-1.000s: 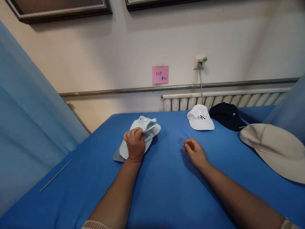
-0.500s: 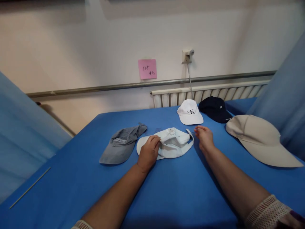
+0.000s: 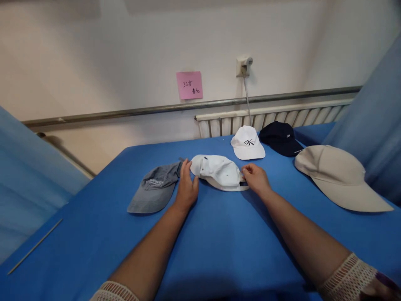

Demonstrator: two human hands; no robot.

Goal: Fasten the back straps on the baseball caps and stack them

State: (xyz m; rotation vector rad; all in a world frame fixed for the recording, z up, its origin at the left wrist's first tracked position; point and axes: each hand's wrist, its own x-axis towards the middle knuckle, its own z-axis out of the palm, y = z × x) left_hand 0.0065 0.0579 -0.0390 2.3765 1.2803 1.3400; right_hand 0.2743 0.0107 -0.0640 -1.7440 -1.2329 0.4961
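Note:
A white baseball cap (image 3: 222, 170) rests on the blue surface between my hands, its crown upward and its brim toward the left. My right hand (image 3: 256, 179) is closed in a pinch at the strap end of this cap. At the brim end, my left hand (image 3: 187, 187) has its fingers stretched out and the thumb apart; whether it touches the brim I cannot tell. Just left of that hand lies a grey cap (image 3: 156, 186), its brim facing me.
Farther back stand a white cap with black letters (image 3: 248, 143) and a dark navy cap (image 3: 281, 139). A large beige cap (image 3: 340, 173) is on the right. A thin stick (image 3: 35, 246) lies at left. Behind are a rail (image 3: 140, 111), a radiator (image 3: 219, 125) and curtains (image 3: 369, 108).
The white cap has been turned over, from hollow side showing to crown up. My left hand let go and shifted left; my right hand came in and took the strap end.

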